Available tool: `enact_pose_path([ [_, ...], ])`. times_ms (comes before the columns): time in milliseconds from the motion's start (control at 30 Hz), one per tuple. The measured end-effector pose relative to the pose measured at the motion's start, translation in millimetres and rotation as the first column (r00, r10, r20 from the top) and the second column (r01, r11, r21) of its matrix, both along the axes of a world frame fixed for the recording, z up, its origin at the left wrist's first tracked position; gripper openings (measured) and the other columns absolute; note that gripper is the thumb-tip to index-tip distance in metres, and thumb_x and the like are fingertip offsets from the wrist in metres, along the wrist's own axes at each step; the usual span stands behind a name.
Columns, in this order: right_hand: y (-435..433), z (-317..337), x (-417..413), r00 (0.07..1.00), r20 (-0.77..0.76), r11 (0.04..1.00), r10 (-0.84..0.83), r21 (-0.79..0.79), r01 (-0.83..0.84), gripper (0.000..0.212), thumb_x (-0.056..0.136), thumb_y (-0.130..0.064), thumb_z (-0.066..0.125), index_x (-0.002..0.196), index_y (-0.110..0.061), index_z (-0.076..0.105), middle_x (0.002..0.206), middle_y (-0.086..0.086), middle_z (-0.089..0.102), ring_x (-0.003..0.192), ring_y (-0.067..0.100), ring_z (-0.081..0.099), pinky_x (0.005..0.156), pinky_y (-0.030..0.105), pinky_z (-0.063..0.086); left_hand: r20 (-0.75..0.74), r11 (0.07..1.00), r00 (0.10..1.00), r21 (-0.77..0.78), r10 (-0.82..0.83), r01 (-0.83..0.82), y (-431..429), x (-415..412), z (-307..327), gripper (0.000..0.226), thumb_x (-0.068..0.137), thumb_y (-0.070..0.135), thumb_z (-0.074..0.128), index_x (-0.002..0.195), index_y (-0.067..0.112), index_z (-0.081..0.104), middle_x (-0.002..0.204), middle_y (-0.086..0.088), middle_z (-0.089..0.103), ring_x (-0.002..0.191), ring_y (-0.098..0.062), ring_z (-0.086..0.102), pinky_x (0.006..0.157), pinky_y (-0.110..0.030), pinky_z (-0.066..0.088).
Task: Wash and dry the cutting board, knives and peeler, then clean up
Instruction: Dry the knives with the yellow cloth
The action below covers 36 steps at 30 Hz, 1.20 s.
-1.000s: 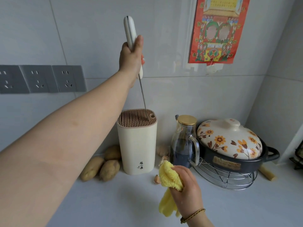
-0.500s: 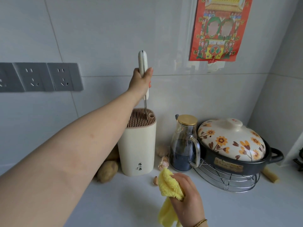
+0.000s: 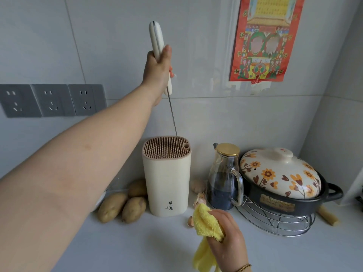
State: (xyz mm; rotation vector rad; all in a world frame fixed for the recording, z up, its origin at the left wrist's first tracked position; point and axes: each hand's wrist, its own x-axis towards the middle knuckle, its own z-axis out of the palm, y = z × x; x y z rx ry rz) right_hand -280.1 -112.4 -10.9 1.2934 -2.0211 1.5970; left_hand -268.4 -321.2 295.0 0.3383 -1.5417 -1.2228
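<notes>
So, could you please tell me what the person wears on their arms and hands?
No sleeves show: the left arm is bare, with nothing visible on the left hand. The right hand has a thin brownish beaded bracelet at its wrist.

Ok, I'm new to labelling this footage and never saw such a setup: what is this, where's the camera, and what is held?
No machine here: a person works with bare hands, and the one picture comes from a camera on their head, looking forward and down. The left hand grips a knife by its handle, blade down, tip at the slotted top of the block. The right hand holds a cloth. On the counter stand the block, potatoes, a jug and a pot on a rack.
</notes>
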Motion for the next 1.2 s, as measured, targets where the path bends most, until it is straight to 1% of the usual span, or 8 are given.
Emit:
enact_pose_path([
  [233, 6.2, -0.9, -4.7, 1.0, -0.002, 1.0, -0.012, 0.021, 0.012, 0.044, 0.061, -0.028, 0.051, 0.102, -0.043, 0.049, 0.11, -0.039, 0.047, 0.094, -0.015, 0.049, 0.077, -0.002, 0.037, 0.004, 1.0, 1.0, -0.007, -0.027, 0.027, 2.7, 1.6, 2.4, 0.025, 0.097, 0.033, 0.04, 0.076, 0.021, 0.035, 0.065, 0.003, 0.039, 0.052, -0.009, 0.039, 0.056, -0.019, 0.039],
  [400, 6.7, -3.0, -3.9, 1.0, 0.017, 1.0, -0.002, 0.023, 0.002, 0.043, 0.061, -0.028, 0.052, 0.102, -0.043, 0.05, 0.11, -0.029, 0.05, 0.091, -0.005, 0.053, 0.077, -0.001, 0.038, 0.006, 0.999, 1.0, -0.021, -0.024, 0.025, 4.1, 1.5, 1.9, 0.026, 0.097, 0.032, 0.04, 0.075, 0.021, 0.034, 0.064, 0.003, 0.038, 0.052, -0.009, 0.038, 0.056, -0.018, 0.039],
  [700, 4.7, -1.6, -3.0, 0.999, 0.034, 1.0, 0.025, 0.017, -0.026, 0.042, 0.063, -0.029, 0.052, 0.103, -0.043, 0.05, 0.114, -0.024, 0.049, 0.097, -0.008, 0.051, 0.079, 0.001, 0.039, 0.086, 0.998, 0.995, 0.028, -0.056, 0.054, 2.1, -8.6, -28.7, 0.024, 0.097, 0.031, 0.042, 0.075, 0.022, 0.035, 0.065, 0.002, 0.04, 0.054, -0.008, 0.04, 0.058, -0.02, 0.04],
  [900, 6.4, -4.0, -4.9, 0.998, 0.059, 0.999, 0.012, 0.029, -0.014, 0.046, 0.06, -0.029, 0.05, 0.101, -0.05, 0.049, 0.113, -0.036, 0.048, 0.098, -0.015, 0.049, 0.079, -0.001, 0.037, 0.199, 0.993, 0.976, 0.096, -0.089, 0.071, -10.9, -10.8, -65.4, 0.021, 0.097, 0.03, 0.041, 0.078, 0.022, 0.036, 0.067, 0.001, 0.043, 0.058, -0.01, 0.047, 0.068, -0.026, 0.045],
  [967, 5.8, -4.8, -5.0, 0.998, 0.062, 0.999, 0.013, 0.032, -0.015, 0.052, 0.059, -0.029, 0.051, 0.102, -0.058, 0.048, 0.113, -0.036, 0.048, 0.099, -0.015, 0.049, 0.08, -0.001, 0.038, 0.255, 0.99, 0.96, 0.112, -0.116, 0.09, -13.5, -11.6, -81.4, 0.017, 0.097, 0.03, 0.041, 0.085, 0.018, 0.039, 0.068, 0.0, 0.045, 0.061, -0.011, 0.05, 0.078, -0.033, 0.046],
  [1033, 5.6, -5.0, -4.6, 0.998, 0.063, 0.999, 0.017, 0.028, -0.019, 0.055, 0.061, -0.029, 0.052, 0.104, -0.062, 0.046, 0.113, -0.031, 0.05, 0.098, -0.012, 0.051, 0.079, 0.0, 0.039, 0.293, 0.986, 0.947, 0.131, -0.134, 0.099, -12.1, -13.0, -95.5, 0.016, 0.097, 0.03, 0.042, 0.096, 0.014, 0.038, 0.07, 0.0, 0.047, 0.063, -0.012, 0.051, 0.084, -0.035, 0.046],
  [1100, 5.5, -3.4, -5.1, 0.996, 0.086, 0.999, 0.016, 0.033, -0.019, 0.048, 0.062, -0.029, 0.052, 0.102, -0.057, 0.05, 0.112, -0.03, 0.051, 0.096, -0.013, 0.052, 0.078, 0.0, 0.039, 0.316, 0.986, 0.939, 0.138, -0.137, 0.098, -9.4, -14.8, -107.6, 0.018, 0.097, 0.028, 0.042, 0.1, 0.012, 0.037, 0.071, 0.0, 0.047, 0.064, -0.011, 0.052, 0.079, -0.03, 0.047],
  [1200, 8.8, 0.4, -7.3, 0.994, 0.104, 0.999, 0.02, 0.026, -0.023, 0.037, 0.064, -0.031, 0.051, 0.1, -0.041, 0.053, 0.11, -0.037, 0.051, 0.095, -0.017, 0.051, 0.077, -0.002, 0.038, 0.356, 0.988, 0.926, 0.133, -0.125, 0.083, -6.0, -15.3, -122.9, 0.018, 0.097, 0.027, 0.042, 0.1, 0.01, 0.036, 0.069, 0.0, 0.047, 0.062, -0.011, 0.051, 0.067, -0.021, 0.044],
])
